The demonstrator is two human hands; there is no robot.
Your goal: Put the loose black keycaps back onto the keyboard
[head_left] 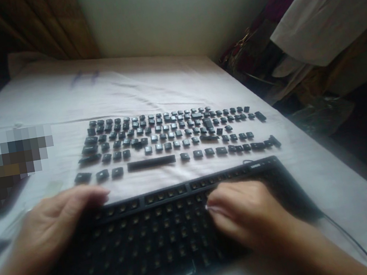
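Head view: black rectangular plastic keyboard (157, 234) on pale cloth (160, 76), visible sockets capless; black plastic keycaps (171, 135) unfitted in rows beyond; left hand (56, 223) half-curled at keyboard edge, grip unclear; right hand (246, 206) bunched, contents unclear.

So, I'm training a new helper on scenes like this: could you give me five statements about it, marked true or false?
1. Loose keycaps lie in rows beyond the keyboard. True.
2. The long bar-shaped keycap is fitted in the keyboard. False: the long bar-shaped keycap lies on the pale cloth.
3. The left hand is at the keyboard's far left corner. True.
4. The right hand is lifting a cup. False: the right hand is at the keyboard.
5. A cable extends from the keyboard's right side. True.
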